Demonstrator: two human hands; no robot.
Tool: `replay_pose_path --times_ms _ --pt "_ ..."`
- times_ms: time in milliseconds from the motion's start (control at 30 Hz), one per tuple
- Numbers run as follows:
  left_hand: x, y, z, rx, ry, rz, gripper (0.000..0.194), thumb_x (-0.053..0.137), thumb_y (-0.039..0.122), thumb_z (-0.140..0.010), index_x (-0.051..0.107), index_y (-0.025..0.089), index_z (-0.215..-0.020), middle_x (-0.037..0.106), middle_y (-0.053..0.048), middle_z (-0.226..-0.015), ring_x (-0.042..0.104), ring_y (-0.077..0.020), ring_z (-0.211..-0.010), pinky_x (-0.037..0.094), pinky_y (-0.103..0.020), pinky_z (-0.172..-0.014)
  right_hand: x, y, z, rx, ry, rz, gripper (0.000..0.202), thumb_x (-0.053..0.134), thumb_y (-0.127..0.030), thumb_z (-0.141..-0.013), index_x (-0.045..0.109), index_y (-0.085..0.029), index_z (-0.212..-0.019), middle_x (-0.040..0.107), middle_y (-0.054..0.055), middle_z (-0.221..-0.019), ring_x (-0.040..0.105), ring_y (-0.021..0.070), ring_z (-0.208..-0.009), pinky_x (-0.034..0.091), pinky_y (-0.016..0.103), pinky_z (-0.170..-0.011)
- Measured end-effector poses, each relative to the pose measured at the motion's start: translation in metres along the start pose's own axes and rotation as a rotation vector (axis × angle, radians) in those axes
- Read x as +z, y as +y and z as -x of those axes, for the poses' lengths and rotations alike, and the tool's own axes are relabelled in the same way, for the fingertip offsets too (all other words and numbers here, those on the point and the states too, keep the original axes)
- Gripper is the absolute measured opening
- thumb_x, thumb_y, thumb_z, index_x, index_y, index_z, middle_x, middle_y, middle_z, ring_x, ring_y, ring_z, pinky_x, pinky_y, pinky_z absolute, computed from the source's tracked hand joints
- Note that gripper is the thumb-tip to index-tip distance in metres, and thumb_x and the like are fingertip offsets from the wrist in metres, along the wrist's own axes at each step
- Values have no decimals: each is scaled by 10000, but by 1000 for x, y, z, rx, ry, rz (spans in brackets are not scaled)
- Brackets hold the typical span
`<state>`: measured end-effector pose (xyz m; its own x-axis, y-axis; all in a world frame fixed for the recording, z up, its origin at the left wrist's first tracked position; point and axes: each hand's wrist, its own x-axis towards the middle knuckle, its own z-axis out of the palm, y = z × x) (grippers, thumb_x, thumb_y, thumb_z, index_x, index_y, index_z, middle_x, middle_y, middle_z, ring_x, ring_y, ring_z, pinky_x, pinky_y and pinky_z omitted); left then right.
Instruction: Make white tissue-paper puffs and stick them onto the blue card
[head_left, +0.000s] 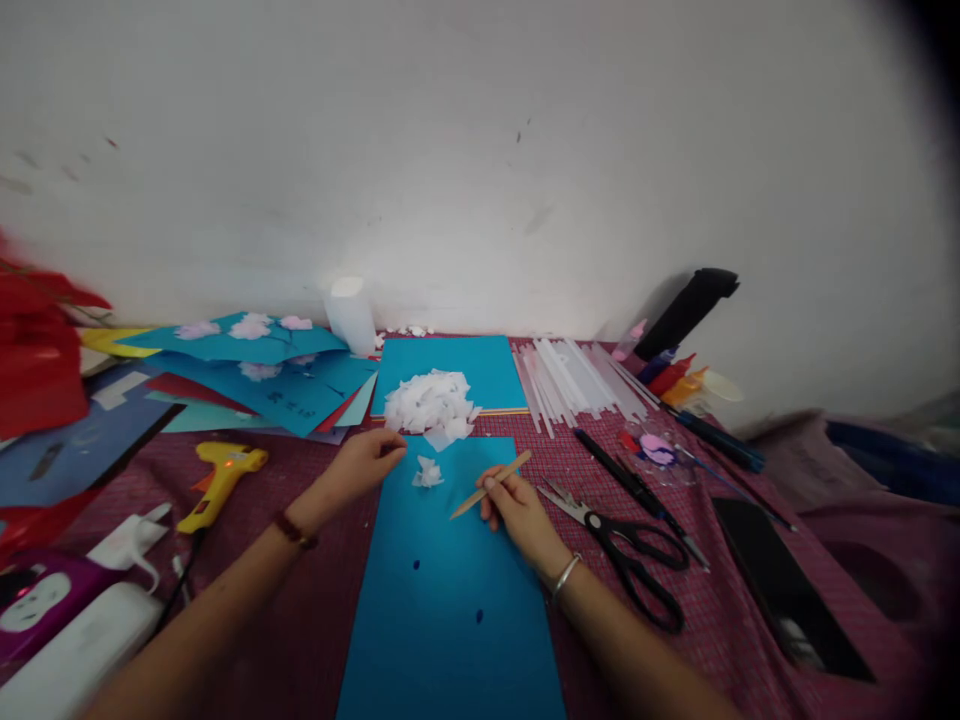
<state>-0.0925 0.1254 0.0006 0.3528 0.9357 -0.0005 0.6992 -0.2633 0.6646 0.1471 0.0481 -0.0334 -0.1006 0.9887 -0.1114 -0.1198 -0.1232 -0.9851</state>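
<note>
My right hand (515,508) grips a flat wooden stick (480,492) whose pointed end slants down to the left, over a blue sheet of card (450,650). My left hand (373,462) is at the sheet's upper left edge, thumb and fingertips slightly apart, with nothing visible between them. Just right of that hand, a small clump of white paper petals (427,473) lies on the blue card. Behind it is a heap of white paper pieces (431,402), resting mostly on another blue sheet (491,365). Two dark blue spots mark the lower part of the near sheet.
Black-handled scissors (622,550), a dark pen (607,460) and a phone (787,590) lie to the right. Glue sticks (574,375) are spread behind them. On the left are a yellow glue gun (217,485), blue cards with paper flowers (300,385) and a white power bank-like block (90,650).
</note>
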Motion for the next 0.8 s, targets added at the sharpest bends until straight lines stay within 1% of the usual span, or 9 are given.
replay_pose_path --times_ms 100,233,333,400,467,567,633,733,800 --pt "7 22 -18 97 1 -297 237 469 272 -824 673 159 -868 684 -72 -884 608 -193 -826 448 -283 -748 -5 0 0 -3 -50 -44 252 531 -430 -825 537 -178 -826 546 -55 -533 448 86 -398 333 213 -415" --pt "25 45 -35 129 -68 -457 265 579 274 -745 664 153 -964 667 -113 -984 586 -261 -943 422 -351 -846 -11 0 0 -7 -66 -107 267 531 -441 -820 537 -174 -831 552 -50 -540 463 89 -405 347 216 -418" --pt "34 54 -41 128 -93 -556 264 573 145 -675 660 137 -924 645 -139 -995 580 -295 -941 414 -397 -837 -11 3 -2 1 -71 -125 255 516 -426 -831 533 -172 -836 554 -51 -543 471 88 -405 356 213 -418" --pt "37 56 -46 124 -97 -591 265 519 69 -661 655 126 -880 643 -144 -971 591 -287 -908 415 -399 -818 -11 5 -3 -10 -77 -122 249 507 -420 -839 529 -173 -836 553 -53 -537 468 86 -398 352 211 -413" --pt "38 56 -51 116 -95 -599 258 471 38 -672 650 117 -840 651 -148 -925 604 -275 -867 421 -390 -792 -10 7 -4 -22 -75 -117 247 504 -420 -842 527 -174 -835 547 -57 -528 461 82 -387 341 207 -404" --pt "30 56 -57 88 -85 -568 212 453 54 -690 641 120 -761 663 -140 -824 617 -263 -792 438 -367 -730 -10 6 -3 -22 -69 -121 253 507 -424 -838 533 -172 -830 544 -56 -526 464 81 -388 344 207 -406" --pt "18 55 -53 71 -64 -522 179 464 83 -695 629 139 -736 665 -112 -779 618 -244 -764 445 -342 -711 -10 4 -2 -17 -66 -126 257 520 -428 -827 536 -172 -823 549 -53 -526 469 84 -393 350 210 -409" --pt "-6 47 -34 68 3 -442 163 469 115 -705 605 162 -782 667 -79 -854 612 -205 -831 451 -302 -756 -12 -1 1 -23 -66 -122 257 549 -430 -814 552 -173 -831 571 -45 -543 484 91 -409 359 218 -420" --pt "-20 38 -15 80 69 -299 131 481 138 -706 578 170 -788 656 -71 -936 598 -186 -905 447 -283 -801 -13 -4 3 -42 -78 -89 247 565 -414 -816 583 -169 -837 616 -20 -610 507 92 -438 382 227 -450"
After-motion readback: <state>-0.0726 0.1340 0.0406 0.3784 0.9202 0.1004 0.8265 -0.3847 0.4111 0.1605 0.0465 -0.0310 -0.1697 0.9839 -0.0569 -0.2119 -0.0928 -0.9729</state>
